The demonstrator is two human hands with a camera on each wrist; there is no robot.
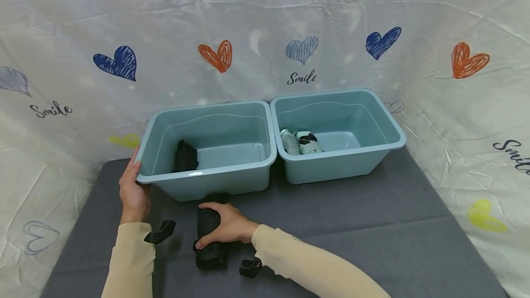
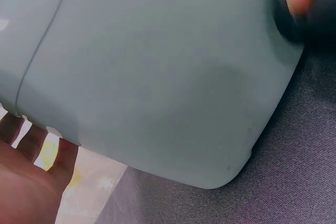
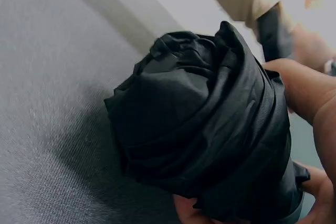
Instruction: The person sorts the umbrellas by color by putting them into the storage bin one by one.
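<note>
A folded black umbrella (image 1: 211,257) is in my right hand (image 1: 233,224), gripped from above between thumb and fingers just in front of the left blue bin (image 1: 232,185). Its rolled fabric (image 3: 194,114) fills the right wrist view, low over the grey cloth. My left hand (image 1: 134,198) holds that bin at its front left corner; in the left wrist view the fingers (image 2: 65,161) reach round the edge of its wall. Inside this bin, towards the left, lies a dark bundle (image 1: 185,156) much like the umbrella.
Next to it stands a second blue bin (image 1: 331,169), with a pale bottle-like item (image 1: 290,142) and a pale green and black bundle (image 1: 308,144) at its left end. Grey cloth (image 1: 352,224) covers the surface. A white curtain printed with hearts (image 1: 248,13) hangs behind.
</note>
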